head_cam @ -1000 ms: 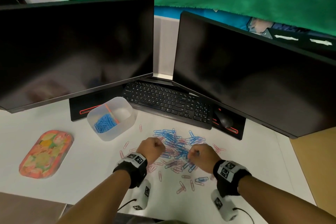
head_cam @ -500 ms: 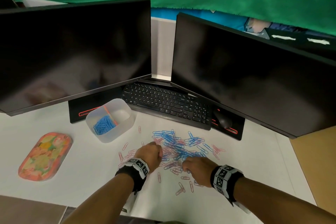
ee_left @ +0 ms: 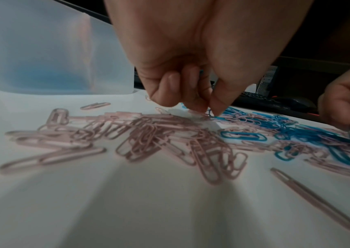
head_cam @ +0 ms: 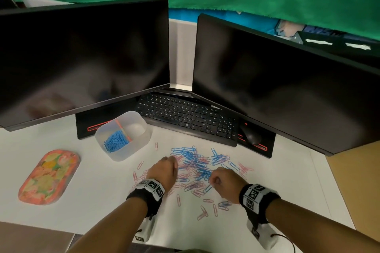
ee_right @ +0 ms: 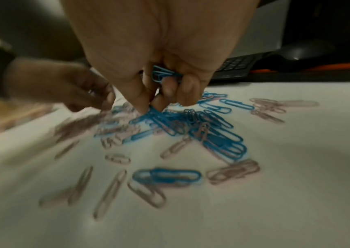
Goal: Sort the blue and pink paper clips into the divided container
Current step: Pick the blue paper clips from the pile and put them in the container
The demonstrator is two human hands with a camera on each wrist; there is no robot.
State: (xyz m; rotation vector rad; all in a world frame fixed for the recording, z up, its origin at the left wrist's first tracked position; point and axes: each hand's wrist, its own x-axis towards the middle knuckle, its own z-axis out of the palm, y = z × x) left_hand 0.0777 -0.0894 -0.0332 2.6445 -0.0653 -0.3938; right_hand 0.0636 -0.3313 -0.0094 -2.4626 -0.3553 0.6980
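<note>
Clips everywhere on this desk, honestly. Blue paper clips (head_cam: 193, 157) and pink paper clips (head_cam: 186, 186) are mixed in one loose pile on the white desk (head_cam: 86, 195), right in front of the keyboard (head_cam: 188, 118). My left hand (head_cam: 163, 171) is down on the left edge of the pile, fingers curled, with thumb and fingertip (ee_left: 219, 107) pinching at a blue clip where pink meets blue. My right hand (head_cam: 225, 181) is on the near right side of the pile, fingers curled around a small bunch of blue clips (ee_right: 162, 74) tucked in my palm, while thumb and forefinger (ee_right: 142, 102) pinch another blue one off the heap.

Divided container (head_cam: 131, 150) sits to the left of the pile, near the left monitor's base (head_cam: 90, 127), close but not touching the clips. Its left compartment has a mound of blue clips in it; the right compartment looks bare from the head view. A few stray pink ones lie scattered closer to me. Off to the far left there's a flowery oval tray (head_cam: 48, 176), and a mouse (head_cam: 249, 134) sits beside the keyboard under the right monitor (head_cam: 287, 88).
</note>
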